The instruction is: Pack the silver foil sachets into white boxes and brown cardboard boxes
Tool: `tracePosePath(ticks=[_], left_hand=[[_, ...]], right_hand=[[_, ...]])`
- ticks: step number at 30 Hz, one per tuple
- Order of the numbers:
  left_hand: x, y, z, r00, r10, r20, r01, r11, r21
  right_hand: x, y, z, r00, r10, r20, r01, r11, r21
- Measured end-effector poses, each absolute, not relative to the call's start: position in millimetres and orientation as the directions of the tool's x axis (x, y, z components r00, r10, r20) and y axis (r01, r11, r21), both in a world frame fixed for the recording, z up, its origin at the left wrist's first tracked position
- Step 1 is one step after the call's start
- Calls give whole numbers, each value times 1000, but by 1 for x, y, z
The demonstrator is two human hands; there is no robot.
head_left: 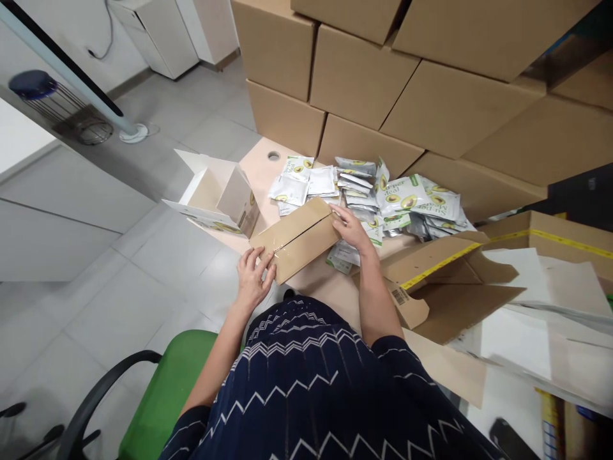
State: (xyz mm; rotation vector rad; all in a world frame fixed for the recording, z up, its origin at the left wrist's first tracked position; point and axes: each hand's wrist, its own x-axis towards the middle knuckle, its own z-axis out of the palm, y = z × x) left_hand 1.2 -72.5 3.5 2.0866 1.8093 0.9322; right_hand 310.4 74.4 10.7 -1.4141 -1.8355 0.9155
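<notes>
A small brown cardboard box (299, 237) is held between my hands at the table's near edge. Its top flaps meet along a dark seam, and shiny clear tape shows at the left end. My left hand (255, 273) grips the left end with bent fingers. At the opposite end, my right hand (352, 229) has its fingers over the edge and corner. Just beyond the box lie white and silver sachets with avocado pictures (403, 195), in loose piles. An open white carton (246, 214) with its flaps raised stands to the left of them.
Large cardboard boxes (359, 76) are stacked behind the table (261, 153). To the right lies an open carton with yellow edging (443, 265), beside white sheets or cartons (517, 338). A green chair (167, 396) stands behind me at left. A dark phone-like object (514, 441) lies lower right.
</notes>
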Motion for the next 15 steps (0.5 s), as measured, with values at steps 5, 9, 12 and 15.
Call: tracePosePath(ticks=[5,9,12,15], left_hand=[[15,-74,-1,-64,954,292,774,-138,618],[27,-55,-5,-242,938,249,685,-17,728],[31,-38,-10,-426,872,239,628,95,773],[34,-32,-14,-583,801,137,476,200,856]], right_hand=[[306,73,5,-229,973,19,611,159,-776],[292,74,6,-155,988,22,643,117,-757],[280,80,7,63,998,-3,705,-47,-707],[281,88,3,199,976,-92,697,-207,-687]])
